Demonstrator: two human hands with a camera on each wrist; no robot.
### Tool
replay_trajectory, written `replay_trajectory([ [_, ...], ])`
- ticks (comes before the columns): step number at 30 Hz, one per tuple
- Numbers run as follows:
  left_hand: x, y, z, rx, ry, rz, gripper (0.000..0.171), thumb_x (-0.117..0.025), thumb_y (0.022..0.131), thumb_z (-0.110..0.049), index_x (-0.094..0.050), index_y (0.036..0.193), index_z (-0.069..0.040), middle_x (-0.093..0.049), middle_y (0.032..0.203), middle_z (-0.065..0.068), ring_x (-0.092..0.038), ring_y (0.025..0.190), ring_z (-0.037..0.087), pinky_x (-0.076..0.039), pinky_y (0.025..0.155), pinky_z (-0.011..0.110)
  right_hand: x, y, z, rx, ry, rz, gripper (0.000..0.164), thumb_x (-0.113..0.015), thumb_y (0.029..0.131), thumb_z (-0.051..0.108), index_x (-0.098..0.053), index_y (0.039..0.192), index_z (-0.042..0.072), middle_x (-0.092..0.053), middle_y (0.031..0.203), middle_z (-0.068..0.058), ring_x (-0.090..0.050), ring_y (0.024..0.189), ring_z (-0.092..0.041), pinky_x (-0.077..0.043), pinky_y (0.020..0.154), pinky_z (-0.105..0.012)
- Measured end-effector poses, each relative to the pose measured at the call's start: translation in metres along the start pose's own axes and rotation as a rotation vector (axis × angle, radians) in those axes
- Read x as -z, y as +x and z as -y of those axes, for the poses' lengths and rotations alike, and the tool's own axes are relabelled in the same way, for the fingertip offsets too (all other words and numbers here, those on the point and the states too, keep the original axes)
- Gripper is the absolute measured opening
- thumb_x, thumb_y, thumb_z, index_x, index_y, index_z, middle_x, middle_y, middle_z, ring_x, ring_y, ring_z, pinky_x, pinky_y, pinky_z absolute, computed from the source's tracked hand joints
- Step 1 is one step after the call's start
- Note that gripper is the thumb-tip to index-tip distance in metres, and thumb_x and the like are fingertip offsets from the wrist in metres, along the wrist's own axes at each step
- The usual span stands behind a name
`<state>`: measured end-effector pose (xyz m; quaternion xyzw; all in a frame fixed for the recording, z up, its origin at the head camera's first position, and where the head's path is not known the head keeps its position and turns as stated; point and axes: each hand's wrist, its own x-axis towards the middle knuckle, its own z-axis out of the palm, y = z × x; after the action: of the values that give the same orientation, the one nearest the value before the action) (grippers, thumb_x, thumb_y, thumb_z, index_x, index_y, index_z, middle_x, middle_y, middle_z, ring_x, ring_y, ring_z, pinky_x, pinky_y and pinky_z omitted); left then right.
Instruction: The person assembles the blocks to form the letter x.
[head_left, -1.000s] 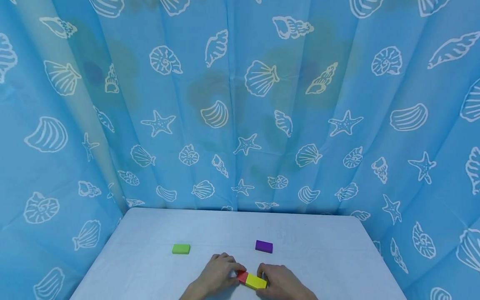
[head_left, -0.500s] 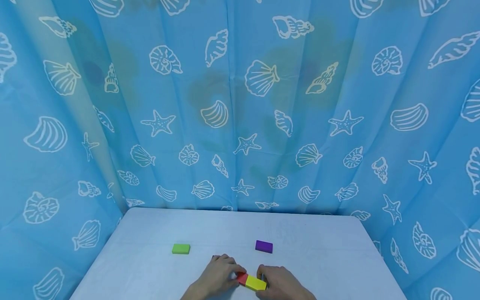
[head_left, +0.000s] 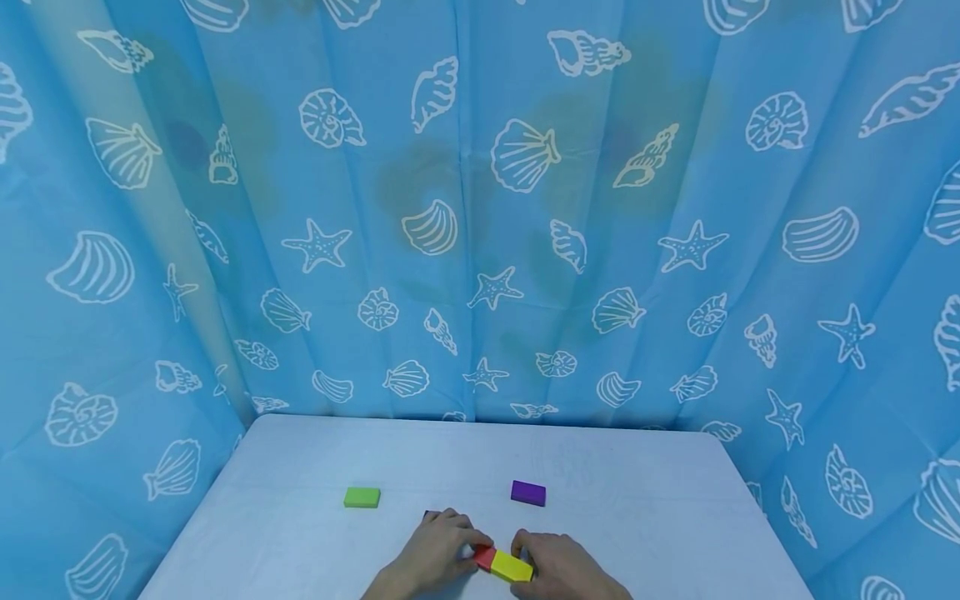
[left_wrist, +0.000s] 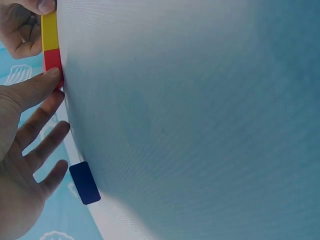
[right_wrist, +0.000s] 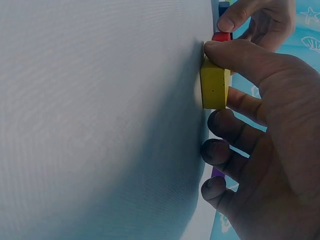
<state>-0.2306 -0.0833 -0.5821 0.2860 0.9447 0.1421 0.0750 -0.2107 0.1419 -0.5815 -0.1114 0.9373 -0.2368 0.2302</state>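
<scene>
Two blocks lie end to end near the front of the table, a red block (head_left: 485, 557) on the left and a yellow block (head_left: 512, 566) on the right. My left hand (head_left: 438, 548) pinches the red block between thumb and index finger, its other fingers spread in the left wrist view. Thumb and fingertips of my right hand (head_left: 564, 563) pinch the yellow block, whose near end face shows in the right wrist view. Where the blocks meet, their ends look flush. A dark blue block (left_wrist: 85, 183) lies beyond the left hand's little finger, mostly hidden in the head view.
On the white table (head_left: 637, 500), a green block (head_left: 362, 497) lies farther back on the left and a purple block (head_left: 528, 492) behind the right hand. A blue shell-print curtain (head_left: 465, 275) hangs behind and on both sides of the table.
Both hands keep their holds on the red and yellow blocks with hardly any movement. A corner of the dark blue block has come into view behind the left knuckles.
</scene>
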Motion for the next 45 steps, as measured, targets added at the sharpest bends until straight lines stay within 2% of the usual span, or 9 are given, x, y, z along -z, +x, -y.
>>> replay_trajectory([
  [7, -0.0010, -0.0007, 0.0009, -0.011, -0.014, -0.006, 0.034, -0.082, 0.084, -0.034, -0.073, 0.116, -0.041, -0.066, 0.096, -0.021, -0.054, 0.093, 0.006, -0.048, 0.091, 0.045, -0.0009, -0.0009, -0.0022, 0.017, 0.012, -0.002, 0.036, -0.085, 0.078, 0.037, -0.063, 0.105, 0.026, -0.059, 0.081, 0.006, -0.055, 0.073, -0.015, -0.053, 0.078, -0.038],
  [23, -0.0030, 0.0005, 0.0001, 0.024, 0.009, 0.010, 0.034, -0.082, 0.084, -0.034, -0.072, 0.117, -0.041, -0.066, 0.100, -0.019, -0.054, 0.095, 0.009, -0.047, 0.095, 0.046, -0.0006, -0.0030, -0.0004, -0.011, 0.022, 0.006, 0.036, -0.085, 0.078, 0.040, -0.063, 0.104, 0.029, -0.060, 0.080, 0.006, -0.056, 0.072, -0.015, -0.053, 0.078, -0.038],
  [36, -0.0032, 0.0015, 0.0006, 0.019, 0.015, -0.002, 0.032, -0.082, 0.084, -0.035, -0.073, 0.115, -0.041, -0.067, 0.101, -0.019, -0.054, 0.096, 0.009, -0.047, 0.096, 0.048, -0.0010, -0.0020, -0.0004, -0.014, 0.019, 0.016, 0.036, -0.084, 0.078, 0.042, -0.063, 0.105, 0.030, -0.060, 0.080, 0.006, -0.056, 0.073, -0.015, -0.052, 0.078, -0.038],
  [45, -0.0038, 0.0019, 0.0015, 0.018, 0.001, 0.006, 0.033, -0.081, 0.085, -0.036, -0.072, 0.117, -0.040, -0.067, 0.102, -0.019, -0.056, 0.098, 0.009, -0.047, 0.097, 0.050, 0.0007, -0.0014, 0.0010, 0.013, 0.064, 0.005, 0.039, -0.080, 0.080, 0.048, -0.064, 0.109, 0.027, -0.060, 0.084, 0.005, -0.056, 0.074, -0.018, -0.051, 0.073, -0.038],
])
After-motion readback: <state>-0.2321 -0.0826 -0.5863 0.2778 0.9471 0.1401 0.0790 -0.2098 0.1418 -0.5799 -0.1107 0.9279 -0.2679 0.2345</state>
